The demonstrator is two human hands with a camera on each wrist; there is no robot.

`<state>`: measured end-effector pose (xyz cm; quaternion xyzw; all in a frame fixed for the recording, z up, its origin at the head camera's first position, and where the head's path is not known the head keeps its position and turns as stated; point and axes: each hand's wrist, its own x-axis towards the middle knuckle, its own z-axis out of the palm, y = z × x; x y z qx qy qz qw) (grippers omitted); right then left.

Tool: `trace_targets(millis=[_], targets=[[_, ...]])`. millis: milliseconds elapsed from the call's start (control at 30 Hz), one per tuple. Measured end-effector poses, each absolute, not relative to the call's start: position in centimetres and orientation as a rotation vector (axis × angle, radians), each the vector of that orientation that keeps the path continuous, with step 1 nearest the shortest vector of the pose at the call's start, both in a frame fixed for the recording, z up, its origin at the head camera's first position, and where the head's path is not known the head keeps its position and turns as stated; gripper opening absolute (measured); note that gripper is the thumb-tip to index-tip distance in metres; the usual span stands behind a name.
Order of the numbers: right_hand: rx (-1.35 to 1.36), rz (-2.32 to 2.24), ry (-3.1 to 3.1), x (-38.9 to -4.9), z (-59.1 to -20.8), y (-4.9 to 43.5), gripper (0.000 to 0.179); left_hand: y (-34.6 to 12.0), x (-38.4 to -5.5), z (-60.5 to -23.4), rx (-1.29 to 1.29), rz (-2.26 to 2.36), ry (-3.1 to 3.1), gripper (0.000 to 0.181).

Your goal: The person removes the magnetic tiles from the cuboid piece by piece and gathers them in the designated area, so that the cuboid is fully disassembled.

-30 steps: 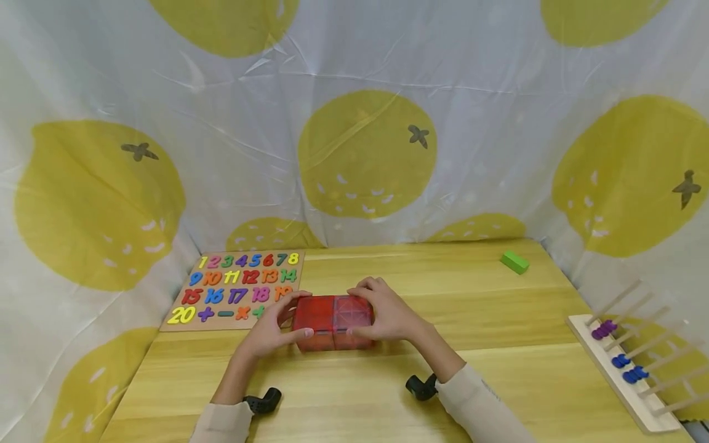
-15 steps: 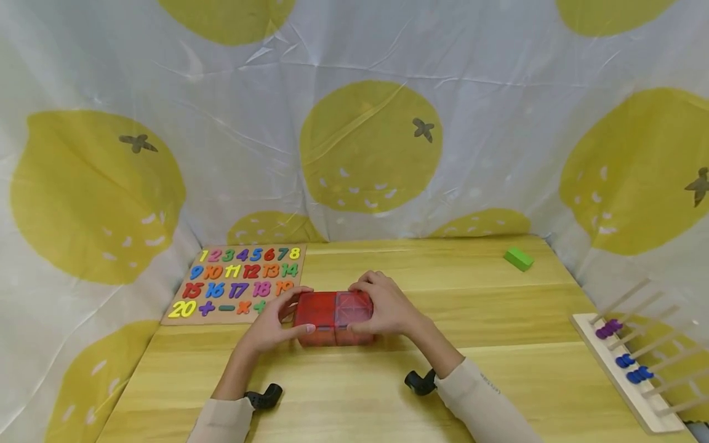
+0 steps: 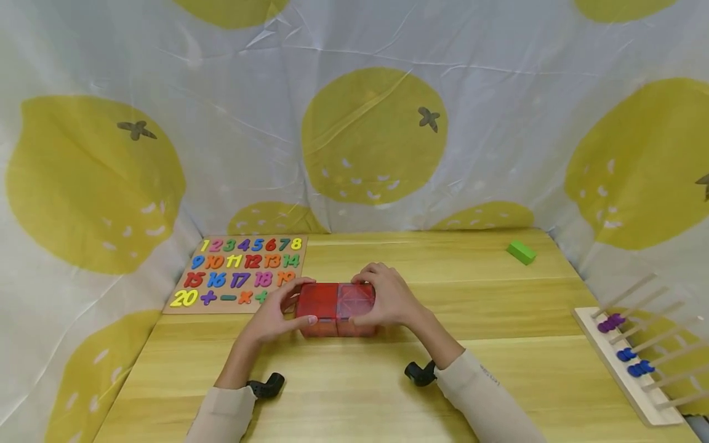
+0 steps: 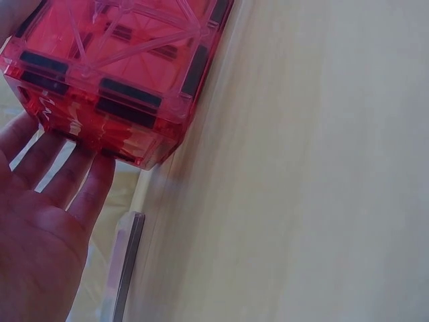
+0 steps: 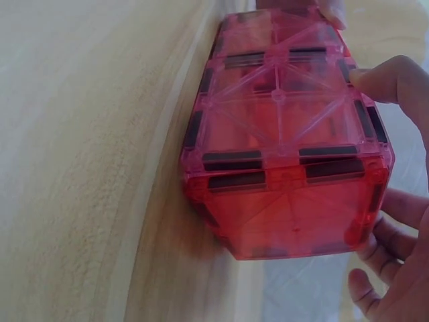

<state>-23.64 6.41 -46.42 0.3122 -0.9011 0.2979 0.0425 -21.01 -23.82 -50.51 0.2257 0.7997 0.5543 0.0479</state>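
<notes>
Head view shows a red see-through box [image 3: 318,301], made of two cubes side by side, at the middle of the wooden table [image 3: 354,384], between a person's two hands. The left hand [image 3: 274,315] grips its left end, thumb along the front top edge and the other fingers curved round toward the back; from the left wrist, four fingers lie slightly spread with their tips against the box. The right hand [image 3: 390,298] holds the right end likewise, thumb at the front and fingers bent behind, each hand opened about as wide as the box is deep. Both wrist views show dark strips [image 5: 232,161] along the box's edges and ribs crossing its clear faces. Just beyond the left hand lies a number board [image 3: 232,309] with colourful figures and signs, its near right corner partly hidden by that hand. Beige sleeves [image 3: 487,394] cover the forearms, and a black fitting [image 3: 268,386] shows at each cuff. Farther off, a green block [image 3: 521,252] lies near the table's far right corner, and a wooden peg rack [image 3: 628,375] with purple beads [image 3: 611,323] and blue beads [image 3: 639,368] stands at the right edge. Behind everything hangs a white curtain [image 3: 238,123] printed with yellow lemons.
</notes>
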Motion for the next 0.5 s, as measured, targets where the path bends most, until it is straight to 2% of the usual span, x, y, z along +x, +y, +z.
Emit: trace_targets(millis=[233, 500], targets=[[0.958, 0.922, -2.712, -24.01, -46.4, 6.61, 0.071, -23.84, -21.41, -50.42, 0.699, 1.694, 2.436, 0.071], [1.004, 1.027, -2.644, -23.73, -46.59, 6.63, 0.066, -23.8, -21.28, -50.54, 0.69, 1.68, 2.454, 0.072]])
